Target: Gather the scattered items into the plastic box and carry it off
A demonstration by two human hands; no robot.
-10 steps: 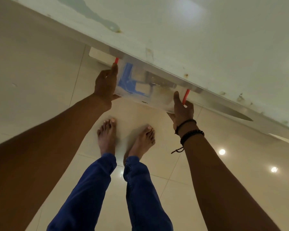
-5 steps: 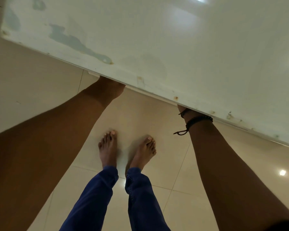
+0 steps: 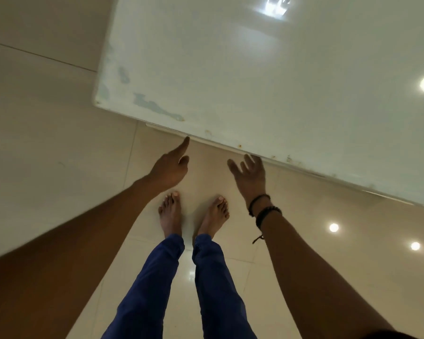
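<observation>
The plastic box is out of sight; it lies hidden beneath the white table (image 3: pixel 255 81). My left hand (image 3: pixel 170 165) hovers just in front of the table's near edge, forefinger stretched toward the edge, holding nothing. My right hand (image 3: pixel 251 173) is beside it, fingers spread and empty, fingertips close under the edge. Dark bead bracelets ring my right wrist.
The table's worn near edge (image 3: pixel 230 144) runs diagonally from upper left to lower right, its corner at the left. Below it are glossy beige floor tiles (image 3: pixel 59 167) with lamp reflections, and my bare feet (image 3: pixel 194 214) in blue trousers.
One second ago both hands held the clear plastic box at the table's edge. They pushed it under the table, then drew back out empty. The view has shifted toward the table's left corner.
</observation>
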